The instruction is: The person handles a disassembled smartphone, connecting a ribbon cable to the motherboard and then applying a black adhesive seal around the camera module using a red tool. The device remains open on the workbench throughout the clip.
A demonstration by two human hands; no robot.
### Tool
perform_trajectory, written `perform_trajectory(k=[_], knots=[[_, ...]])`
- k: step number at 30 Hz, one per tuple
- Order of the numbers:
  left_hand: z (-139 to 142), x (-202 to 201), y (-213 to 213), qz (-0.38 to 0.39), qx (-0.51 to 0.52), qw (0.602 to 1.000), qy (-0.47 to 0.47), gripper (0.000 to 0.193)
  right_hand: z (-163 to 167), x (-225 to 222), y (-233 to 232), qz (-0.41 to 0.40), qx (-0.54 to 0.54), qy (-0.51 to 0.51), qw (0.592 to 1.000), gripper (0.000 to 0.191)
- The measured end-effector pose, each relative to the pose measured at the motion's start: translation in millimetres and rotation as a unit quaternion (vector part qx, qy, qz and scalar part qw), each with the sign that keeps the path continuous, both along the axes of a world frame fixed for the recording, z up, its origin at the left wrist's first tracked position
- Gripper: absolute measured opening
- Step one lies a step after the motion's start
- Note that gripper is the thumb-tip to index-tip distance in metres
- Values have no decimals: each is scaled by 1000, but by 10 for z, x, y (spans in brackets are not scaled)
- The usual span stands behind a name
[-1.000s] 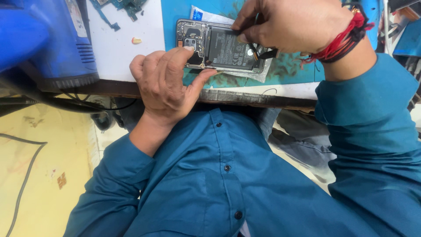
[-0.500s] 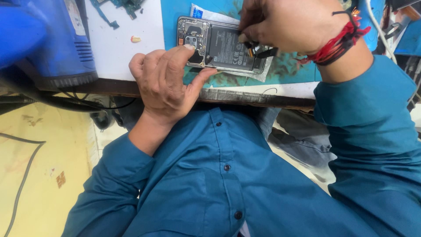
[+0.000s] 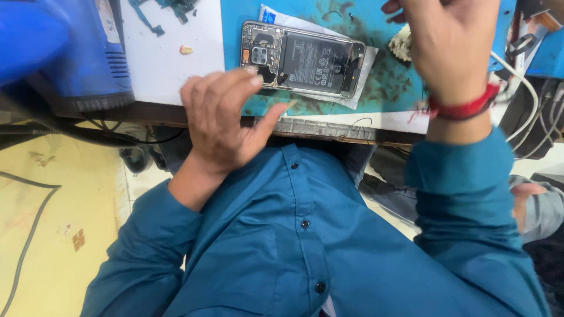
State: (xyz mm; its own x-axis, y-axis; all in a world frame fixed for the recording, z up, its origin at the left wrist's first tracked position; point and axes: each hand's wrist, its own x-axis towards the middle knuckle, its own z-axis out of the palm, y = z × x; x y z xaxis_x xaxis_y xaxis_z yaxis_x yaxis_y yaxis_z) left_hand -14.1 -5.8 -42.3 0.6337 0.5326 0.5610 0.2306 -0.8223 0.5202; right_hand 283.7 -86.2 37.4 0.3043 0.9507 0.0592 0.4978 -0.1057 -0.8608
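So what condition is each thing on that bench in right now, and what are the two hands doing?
Phone: back cover off, battery and circuit board exposed, lying flat on the blue mat.
Blue mat: smeared with dark grime.
Left hand: fingers curled, resting at the bench edge just beside the phone's camera end.
Right hand: raised above the mat, off the phone; whether it holds anything cannot be told.

Phone repair workshop: opened phone [image 3: 302, 58] on stained blue work mat [image 3: 388, 82], blue machine [image 3: 64, 53], tangled cables [image 3: 529, 100], cluttered bench.
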Motion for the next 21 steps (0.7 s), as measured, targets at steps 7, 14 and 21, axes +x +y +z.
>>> perform_trajectory(k=[7,14,21], knots=[[108,-85,-371,-33,-400,916,-23,25,68,-316,-276,135,3,-277,951,100],[-30,164,-414,-122,-739,659,-66,41,-11,-459,-367,102,-42,-349,931,93],[24,379,-399,-94,-755,634,-139,39,-83,-687,-522,-6,-4,-314,949,81]])
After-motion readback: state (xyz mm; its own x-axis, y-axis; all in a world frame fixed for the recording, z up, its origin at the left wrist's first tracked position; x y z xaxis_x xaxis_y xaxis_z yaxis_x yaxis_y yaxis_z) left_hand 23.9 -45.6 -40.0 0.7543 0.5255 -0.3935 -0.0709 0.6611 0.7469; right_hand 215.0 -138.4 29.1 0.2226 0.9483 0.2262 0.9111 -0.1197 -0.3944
